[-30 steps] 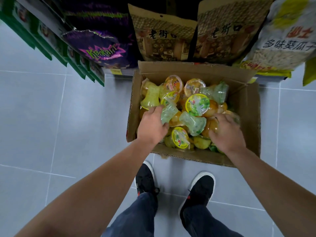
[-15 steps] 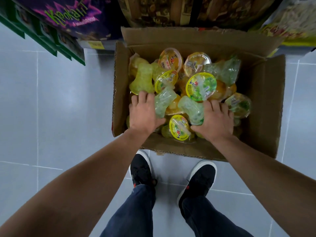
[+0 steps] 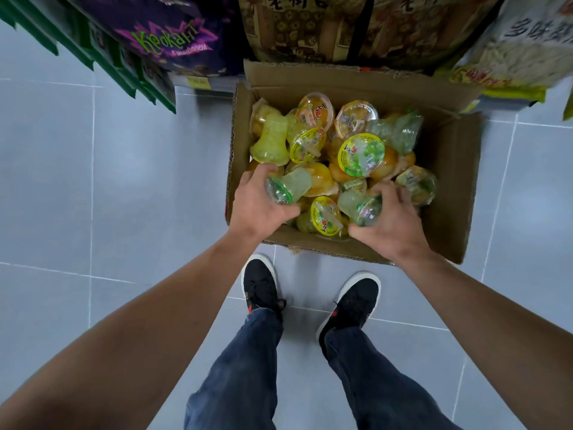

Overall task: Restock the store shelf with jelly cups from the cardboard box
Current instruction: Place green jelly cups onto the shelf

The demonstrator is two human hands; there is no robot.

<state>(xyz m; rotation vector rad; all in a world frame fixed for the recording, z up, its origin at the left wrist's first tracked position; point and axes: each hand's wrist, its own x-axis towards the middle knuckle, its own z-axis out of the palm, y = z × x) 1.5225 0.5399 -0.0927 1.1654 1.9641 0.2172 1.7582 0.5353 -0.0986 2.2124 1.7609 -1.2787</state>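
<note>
An open cardboard box [image 3: 449, 187] stands on the floor, filled with several yellow, orange and pale green jelly cups, among them one with a round green and yellow lid [image 3: 361, 155]. My left hand [image 3: 257, 206] grips a pale green jelly cup [image 3: 288, 189] over the box's near left corner. My right hand [image 3: 390, 221] grips another pale green jelly cup [image 3: 359, 206] over the near edge. Both cups lie tilted in my fingers, lids toward me.
Store shelf with large snack bags stands right behind the box: a purple bag [image 3: 173, 35], brown bags [image 3: 310, 29], a white and yellow bag [image 3: 521, 48]. Green shelf edge strips [image 3: 102, 63] run at upper left. My black shoes [image 3: 260, 283] stand on the grey tiled floor before the box.
Both hands lay palm-down on the cups before; now each has curled round a pale green cup and lifted it toward me. The camera has tilted slightly.
</note>
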